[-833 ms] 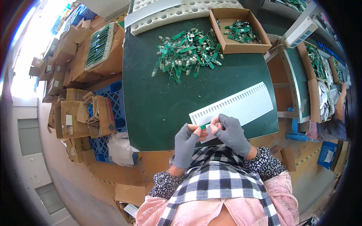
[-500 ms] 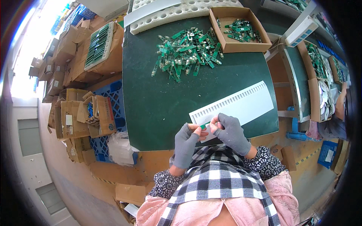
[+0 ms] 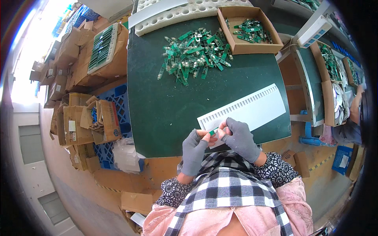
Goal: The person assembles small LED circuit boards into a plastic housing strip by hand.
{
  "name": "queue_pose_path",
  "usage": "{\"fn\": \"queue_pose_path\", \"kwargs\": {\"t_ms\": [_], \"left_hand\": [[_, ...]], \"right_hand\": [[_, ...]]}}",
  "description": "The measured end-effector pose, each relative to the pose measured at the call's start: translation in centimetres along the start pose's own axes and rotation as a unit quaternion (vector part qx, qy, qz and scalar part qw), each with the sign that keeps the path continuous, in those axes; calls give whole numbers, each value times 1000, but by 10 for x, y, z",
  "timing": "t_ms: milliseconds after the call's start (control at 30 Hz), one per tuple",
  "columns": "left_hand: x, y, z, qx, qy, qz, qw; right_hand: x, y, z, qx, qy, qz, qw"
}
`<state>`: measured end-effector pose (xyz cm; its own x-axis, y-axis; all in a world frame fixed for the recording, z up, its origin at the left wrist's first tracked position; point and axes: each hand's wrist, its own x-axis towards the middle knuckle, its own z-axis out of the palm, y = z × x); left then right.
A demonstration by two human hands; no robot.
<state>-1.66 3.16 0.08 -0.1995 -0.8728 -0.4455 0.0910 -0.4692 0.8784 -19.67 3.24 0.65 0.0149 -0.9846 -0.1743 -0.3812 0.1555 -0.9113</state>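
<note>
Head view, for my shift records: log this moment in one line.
left hand: holds green board; right hand: at board's end; white tray: beneath

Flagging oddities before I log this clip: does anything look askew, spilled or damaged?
Nothing looks clearly damaged. Loose green circuit boards lie in a jumbled heap beside the cardboard box, small pale specks litter the dark green tabletop, and the white slotted tray sits slanted on it.

board pile [image 3: 195, 50] on table [image 3: 157, 114] | box [image 3: 258, 48] at pile's right | tray [image 3: 260, 108] before pile, rightward | foam block [image 3: 189, 16] behind
</note>
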Motion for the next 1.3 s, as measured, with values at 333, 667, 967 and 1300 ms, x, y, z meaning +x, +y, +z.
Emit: {"fn": "queue_pose_path", "kwargs": {"t_ms": [333,667,967,1300], "left_hand": [[-4,7,1,-27,-62,5,998],[0,6,-1,-14,-70,24,997],[2,6,-9,-20,-87,24,996],[38,49,6,68,-88,96,989]], "right_hand": [[27,-5,-53,188,-52,15,981],[137,-5,-92,-287,160,-147,933],[149,11,-90,-361,61,-171,915],[86,-16,-109,160,-419,114,886]]}}
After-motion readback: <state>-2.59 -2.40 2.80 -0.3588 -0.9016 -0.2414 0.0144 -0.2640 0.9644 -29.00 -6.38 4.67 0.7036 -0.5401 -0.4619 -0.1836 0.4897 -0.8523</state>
